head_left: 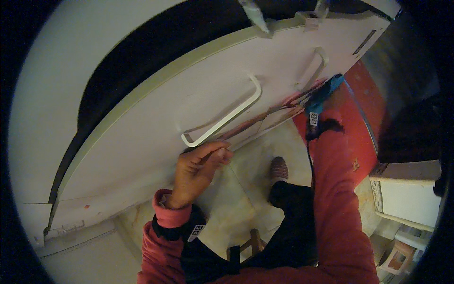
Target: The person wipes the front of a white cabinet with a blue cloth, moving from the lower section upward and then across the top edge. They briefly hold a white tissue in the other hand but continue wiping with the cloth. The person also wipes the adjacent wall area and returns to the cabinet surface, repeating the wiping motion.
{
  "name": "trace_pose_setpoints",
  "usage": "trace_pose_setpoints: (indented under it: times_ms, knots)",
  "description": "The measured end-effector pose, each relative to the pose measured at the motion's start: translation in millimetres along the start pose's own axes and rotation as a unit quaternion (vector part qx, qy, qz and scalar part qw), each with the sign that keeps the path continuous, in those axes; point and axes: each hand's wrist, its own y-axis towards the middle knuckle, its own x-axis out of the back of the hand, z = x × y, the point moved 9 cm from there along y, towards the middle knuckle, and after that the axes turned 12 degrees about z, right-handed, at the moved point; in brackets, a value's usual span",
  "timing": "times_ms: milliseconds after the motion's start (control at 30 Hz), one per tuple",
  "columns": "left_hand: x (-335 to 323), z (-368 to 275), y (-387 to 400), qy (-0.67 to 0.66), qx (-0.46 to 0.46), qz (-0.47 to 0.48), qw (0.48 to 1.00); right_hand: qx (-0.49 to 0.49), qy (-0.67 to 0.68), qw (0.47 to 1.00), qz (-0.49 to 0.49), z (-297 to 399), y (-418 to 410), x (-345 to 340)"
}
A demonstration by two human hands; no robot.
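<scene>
My left hand (200, 170) is just below a white bar handle (227, 119) on a large white panel (159, 103). Its thumb and forefinger are drawn together, and nothing shows between them. Further right, my right arm reaches toward the panel's lower edge. A teal and dark thing (328, 88) covers the place of my right hand, near the panel; whether it is worn or held cannot be told. A second white handle (317, 67) stands on the panel above it. Both wrists wear black bands bearing printed codes.
A red surface (356, 149) with a pale metal edge lies under my right arm. Right of it stand a white box-like piece (408, 198) and a stack of plastic items (400, 255). Tiled floor (234, 198) and a wooden stool (253, 243) are below. Clear plastic pieces (257, 16) hang over the panel's top edge.
</scene>
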Motion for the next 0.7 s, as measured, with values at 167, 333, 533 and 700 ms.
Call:
trace_pose_setpoints:
  times_ms: [167, 333, 533, 700]
  knots:
    - [1.0, 4.4, 0.0, -0.012, -0.002, -0.020, 1.000, -0.172, -0.099, 0.944, 0.264, -47.2, -102.1, -92.8]
    - [1.1, 2.9, 3.4, 0.004, -0.003, -0.024, 1.000, -0.155, -0.081, 0.929, 0.327, -21.5, -146.6, -126.1]
    - [6.4, 3.2, 1.4, 0.021, -0.026, -0.044, 0.998, -0.032, -0.016, 0.982, 0.187, 9.4, -117.9, -116.4]
    - [5.8, 0.7, 5.3, 0.079, -0.022, -0.042, 0.996, -0.069, -0.039, 0.991, 0.109, -29.1, -57.6, -60.7]
